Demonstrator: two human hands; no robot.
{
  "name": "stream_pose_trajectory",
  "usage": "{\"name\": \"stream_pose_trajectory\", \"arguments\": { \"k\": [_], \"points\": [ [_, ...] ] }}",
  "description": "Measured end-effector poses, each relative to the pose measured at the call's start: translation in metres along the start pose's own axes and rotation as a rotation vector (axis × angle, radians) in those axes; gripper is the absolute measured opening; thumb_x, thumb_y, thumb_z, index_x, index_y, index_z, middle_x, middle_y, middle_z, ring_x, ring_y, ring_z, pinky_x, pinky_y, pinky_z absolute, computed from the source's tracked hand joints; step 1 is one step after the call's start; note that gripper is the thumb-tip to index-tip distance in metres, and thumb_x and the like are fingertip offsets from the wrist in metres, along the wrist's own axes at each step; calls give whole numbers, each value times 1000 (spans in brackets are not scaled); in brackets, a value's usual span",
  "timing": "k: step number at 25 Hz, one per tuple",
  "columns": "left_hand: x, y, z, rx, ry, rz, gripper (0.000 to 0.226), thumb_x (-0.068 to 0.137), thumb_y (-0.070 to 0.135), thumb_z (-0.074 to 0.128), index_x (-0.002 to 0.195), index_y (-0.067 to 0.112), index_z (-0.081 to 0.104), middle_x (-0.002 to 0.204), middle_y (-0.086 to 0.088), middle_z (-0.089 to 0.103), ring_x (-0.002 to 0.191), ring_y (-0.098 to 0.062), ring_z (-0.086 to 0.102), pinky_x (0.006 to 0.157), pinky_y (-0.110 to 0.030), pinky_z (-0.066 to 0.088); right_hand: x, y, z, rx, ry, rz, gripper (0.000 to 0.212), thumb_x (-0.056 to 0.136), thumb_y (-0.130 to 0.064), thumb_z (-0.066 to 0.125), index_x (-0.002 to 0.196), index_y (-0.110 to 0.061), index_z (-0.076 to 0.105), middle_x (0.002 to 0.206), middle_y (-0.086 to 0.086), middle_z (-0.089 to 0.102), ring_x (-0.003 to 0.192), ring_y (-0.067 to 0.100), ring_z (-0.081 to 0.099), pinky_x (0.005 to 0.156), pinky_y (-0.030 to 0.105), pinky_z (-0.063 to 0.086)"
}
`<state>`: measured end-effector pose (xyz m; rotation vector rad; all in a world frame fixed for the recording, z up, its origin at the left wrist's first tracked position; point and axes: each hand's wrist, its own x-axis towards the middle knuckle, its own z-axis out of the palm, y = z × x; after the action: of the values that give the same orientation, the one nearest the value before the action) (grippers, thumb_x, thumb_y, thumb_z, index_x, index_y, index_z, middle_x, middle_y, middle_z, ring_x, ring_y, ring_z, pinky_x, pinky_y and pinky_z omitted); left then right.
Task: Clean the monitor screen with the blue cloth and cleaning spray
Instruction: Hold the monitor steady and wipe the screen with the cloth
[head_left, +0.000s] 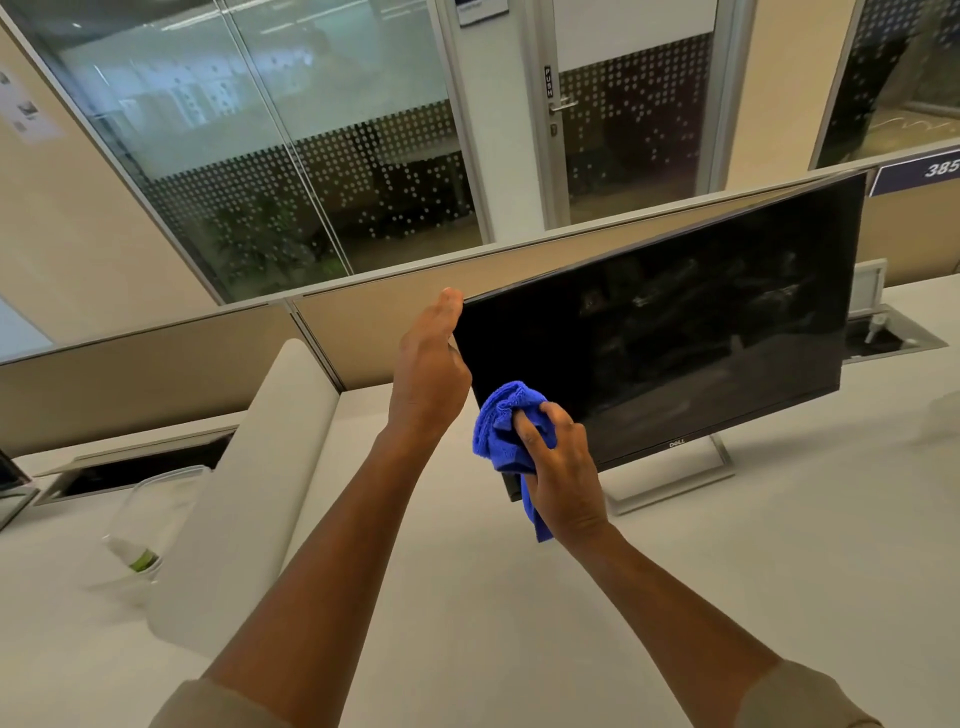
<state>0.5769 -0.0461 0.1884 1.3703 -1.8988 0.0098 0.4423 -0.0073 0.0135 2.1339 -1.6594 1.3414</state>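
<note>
White surface (675, 597), office: your left hand (428, 379) braces the monitor (675, 332) edge, fingers together; your right hand (563, 467) clenches the blue cloth (501, 431) at the screen's lower-left corner. Smears remain, so wiping looks unfinished.

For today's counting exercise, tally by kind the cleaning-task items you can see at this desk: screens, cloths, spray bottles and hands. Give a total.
Black flat monitor screen: 1
Crumpled blue microfibre cloth: 1
Clear plastic spray bottle, blurred, at the desk's left: 1
Bare hands: 2, left hand and right hand
Total: 5
</note>
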Motion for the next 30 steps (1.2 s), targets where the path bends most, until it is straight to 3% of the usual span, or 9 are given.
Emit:
{"name": "stream_pose_trajectory", "arguments": {
  "k": [6, 10, 16, 21, 25, 30],
  "points": [
    [-1, -2, -2, 81, -47, 20, 56, 91, -8, 40, 145, 6, 41, 150, -12, 42, 140, -23, 37, 116, -32, 30, 64, -14, -16, 95, 79, -34, 67, 81, -16, 73, 140, -26, 42, 138, 9, 37, 102, 19, 48, 72, 25, 56],
    [-1, 1, -5, 115, -87, 43, 51, 96, 5, 47, 146, 7, 38, 150, -12, 43, 138, -25, 39, 113, -39, 35, 95, 10, -44, 72, 145, 22, 60, 87, -25, 64, 142, -25, 42, 137, 12, 39, 108, 24, 50, 74, 32, 58],
    [2, 17, -3, 201, -113, 73, 51, 97, 2, 43, 147, 6, 35, 151, -12, 39, 138, -28, 36, 112, -37, 33, 102, 66, -82, 90, 238, 185, 58, 87, -21, 66, 142, -23, 45, 135, 13, 42, 112, 24, 51, 87, 35, 55],
    [3, 36, 2, 299, -118, 66, 57, 93, -3, 38, 149, 5, 31, 155, -15, 32, 147, -29, 20, 119, -41, 20, 103, 52, -80, 93, 200, 171, 61, 85, -16, 67, 141, -21, 43, 136, 15, 39, 115, 27, 51, 90, 37, 55],
    [5, 48, 7, 363, -112, 67, 57, 87, -4, 43, 143, 3, 39, 145, -17, 44, 138, -35, 34, 116, -47, 28, 105, 25, -73, 65, 99, 120, 65, 84, -18, 68, 142, -23, 38, 136, 15, 37, 111, 26, 51, 80, 32, 57],
    [12, 61, 13, 346, -115, 4, 53, 88, -2, 43, 140, 4, 43, 142, -14, 47, 133, -32, 39, 110, -49, 36, 110, 49, -91, -5, 55, 29, 61, 87, -12, 64, 141, -24, 40, 135, 15, 41, 101, 24, 52, 67, 32, 58]
  ]
}}
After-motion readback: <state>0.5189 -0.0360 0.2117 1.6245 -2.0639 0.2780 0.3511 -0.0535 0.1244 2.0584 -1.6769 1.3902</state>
